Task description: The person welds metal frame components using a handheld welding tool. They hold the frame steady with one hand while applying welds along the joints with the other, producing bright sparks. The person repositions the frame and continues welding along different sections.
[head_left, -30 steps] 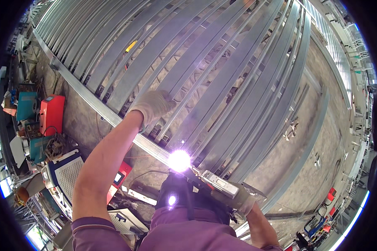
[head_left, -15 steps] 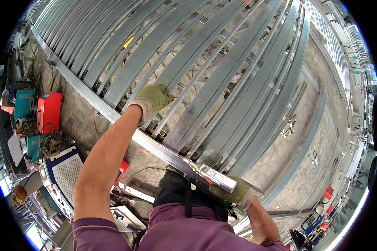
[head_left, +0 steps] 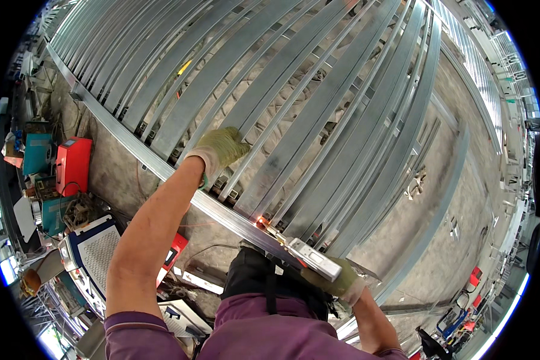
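In my right hand (head_left: 337, 277), gloved in green, is a handheld welding gun (head_left: 314, 258) with a silver-white body. Its fingers wrap the grip beneath, partly hidden by the gun body. The gun's nozzle points up and left at the joint between a wide metal bar (head_left: 264, 186) and the long edge rail (head_left: 225, 220), where an orange-white weld glow (head_left: 261, 221) shows. Farther left my left hand (head_left: 219, 148), also gloved in green, is closed over the near end of another flat metal bar (head_left: 264, 99). Its fingertips are partly hidden.
Many parallel metal bars fan away from the rail across the frame. On the floor at left stand a red machine box (head_left: 74, 166), teal units (head_left: 37, 154) and a white-and-blue perforated case (head_left: 99, 255). Cables trail around them. A loose curved metal strip (head_left: 450, 198) lies at right.
A bright glow has appeared at the welding gun's tip. My left hand stays on its bar, and the right hand has hardly moved.
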Motion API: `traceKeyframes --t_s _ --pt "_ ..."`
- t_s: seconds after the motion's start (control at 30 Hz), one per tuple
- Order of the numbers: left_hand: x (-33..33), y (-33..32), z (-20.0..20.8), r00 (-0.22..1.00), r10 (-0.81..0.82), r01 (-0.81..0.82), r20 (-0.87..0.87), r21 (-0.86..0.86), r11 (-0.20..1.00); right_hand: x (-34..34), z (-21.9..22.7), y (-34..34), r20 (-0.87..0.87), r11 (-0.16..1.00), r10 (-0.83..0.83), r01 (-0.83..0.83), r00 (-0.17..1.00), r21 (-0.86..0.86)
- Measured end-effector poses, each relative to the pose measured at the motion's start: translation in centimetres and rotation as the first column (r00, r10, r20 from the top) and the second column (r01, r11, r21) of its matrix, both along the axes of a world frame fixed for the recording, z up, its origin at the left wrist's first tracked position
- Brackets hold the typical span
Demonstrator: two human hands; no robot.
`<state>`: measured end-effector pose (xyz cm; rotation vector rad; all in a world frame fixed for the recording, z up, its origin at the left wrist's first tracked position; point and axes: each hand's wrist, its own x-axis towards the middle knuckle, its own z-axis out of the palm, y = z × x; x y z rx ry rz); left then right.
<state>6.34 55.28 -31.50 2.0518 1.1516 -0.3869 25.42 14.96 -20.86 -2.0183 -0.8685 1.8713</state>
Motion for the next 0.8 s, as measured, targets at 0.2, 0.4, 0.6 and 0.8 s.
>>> traceKeyframes --t_s 0.2,0.4,0.6,0.8 --pt "1.6 -0.3 0.7 0.980 -0.150 0.149 -0.129 -0.013 0.989 0.9 0.8 0.6 -0.038 0.974 -0.110 0.116 0.993 0.194" --pt "4.0 -0.6 -0.4 0.933 -0.287 0.296 -0.218 0.007 0.955 1.2 2.0 6.7 -0.015 0.992 0.023 -0.021 1.000 0.125" --pt "5.0 -0.1 -0.7 0.925 -0.313 0.323 -0.213 0.013 0.946 0.3 -0.9 9.1 -0.072 0.984 0.068 -0.055 0.995 0.168" --pt "5.1 0.3 -0.6 0.933 -0.292 0.299 -0.212 -0.001 0.954 -0.9 -2.6 11.2 -0.168 0.997 0.021 -0.008 0.986 0.076"
